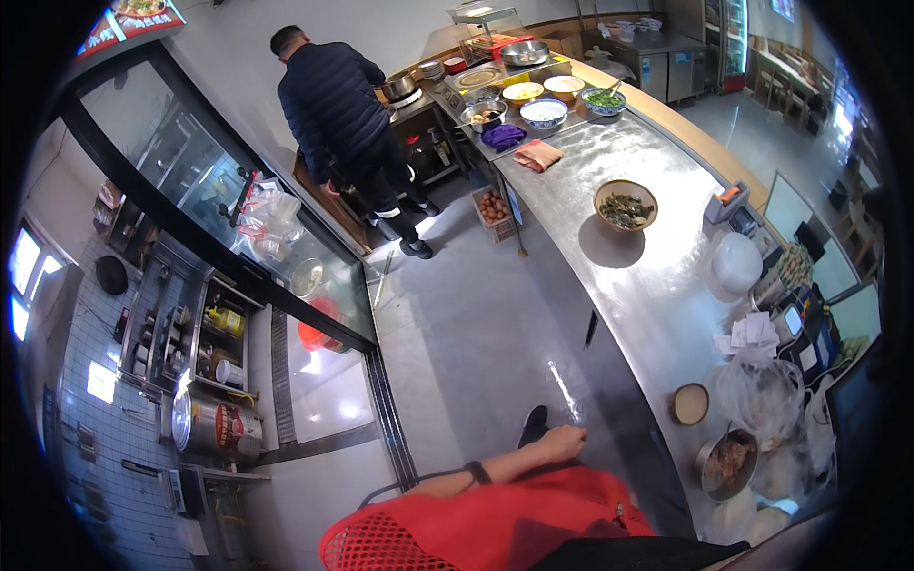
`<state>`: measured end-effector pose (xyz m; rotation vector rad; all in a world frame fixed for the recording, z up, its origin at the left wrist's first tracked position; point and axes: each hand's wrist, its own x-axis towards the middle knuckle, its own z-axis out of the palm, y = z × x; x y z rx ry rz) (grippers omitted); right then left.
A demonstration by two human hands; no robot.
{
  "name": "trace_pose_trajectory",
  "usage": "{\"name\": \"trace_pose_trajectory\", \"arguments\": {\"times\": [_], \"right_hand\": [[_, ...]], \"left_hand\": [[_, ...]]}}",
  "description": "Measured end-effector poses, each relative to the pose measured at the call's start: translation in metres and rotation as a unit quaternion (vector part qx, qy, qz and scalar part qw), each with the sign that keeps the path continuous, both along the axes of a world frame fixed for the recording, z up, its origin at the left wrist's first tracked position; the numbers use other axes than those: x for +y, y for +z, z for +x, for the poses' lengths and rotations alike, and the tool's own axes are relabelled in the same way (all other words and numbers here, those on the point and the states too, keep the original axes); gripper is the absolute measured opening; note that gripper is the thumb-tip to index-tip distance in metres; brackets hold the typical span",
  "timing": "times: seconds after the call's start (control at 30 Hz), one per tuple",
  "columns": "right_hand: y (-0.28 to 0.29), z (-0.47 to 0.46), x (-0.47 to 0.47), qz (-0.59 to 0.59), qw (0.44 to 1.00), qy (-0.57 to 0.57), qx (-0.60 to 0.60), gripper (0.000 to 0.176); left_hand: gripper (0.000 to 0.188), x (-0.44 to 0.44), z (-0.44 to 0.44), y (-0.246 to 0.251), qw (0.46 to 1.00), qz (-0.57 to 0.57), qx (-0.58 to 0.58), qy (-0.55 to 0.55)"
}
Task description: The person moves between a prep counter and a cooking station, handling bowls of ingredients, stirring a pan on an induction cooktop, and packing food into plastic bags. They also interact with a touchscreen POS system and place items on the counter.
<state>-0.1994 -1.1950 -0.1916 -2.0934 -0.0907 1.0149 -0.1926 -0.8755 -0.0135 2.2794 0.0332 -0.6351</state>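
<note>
My left hand (564,443), with a dark band on its wrist, is in front of my red garment (485,524) above the grey floor, fingers curled and nothing visible in them. My right hand is out of view. To the right, the steel counter (571,182) holds a brown-rimmed bowl of dark leafy food (627,205), a folded pinkish cloth (538,155) and a purple cloth (504,137). Nearer to me on it stand a small round tan container (690,404) and a metal bowl of meat (728,464), beside plastic bags (764,392).
A person in a dark padded jacket (335,93) stands facing away at a back counter by a pot (400,87). A crate of eggs (494,214) is on the floor by the counter leg. Glass sliding doors (235,207) and their floor track (393,414) lie left. Bowls of food (544,113) line the counter's far end.
</note>
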Motion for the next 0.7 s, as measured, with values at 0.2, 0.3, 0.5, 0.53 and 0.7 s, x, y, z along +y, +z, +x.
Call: {"name": "trace_pose_trajectory", "arguments": {"times": [0.2,0.3,0.5,0.53,0.7], "right_hand": [[0.013,0.05,0.09,-0.01,0.999,0.05,-0.014,0.038],[0.017,0.069,0.131,-0.017,0.996,0.081,-0.017,0.038],[0.006,0.102,0.204,-0.02,0.989,0.143,-0.033,0.039],[0.005,0.108,0.214,-0.015,0.987,0.152,-0.04,0.04],[0.014,0.143,0.268,0.003,0.981,0.177,-0.079,0.041]], "left_hand": [[0.031,0.067,0.022,0.0,0.999,-0.006,-0.043,0.013],[0.033,0.12,0.028,-0.005,0.996,-0.024,-0.06,0.065],[0.033,0.231,0.024,-0.01,0.982,0.016,-0.012,0.187],[0.033,0.246,0.023,-0.011,0.981,0.022,-0.011,0.19],[0.034,0.306,0.024,-0.018,0.975,0.032,-0.031,0.216]]}}
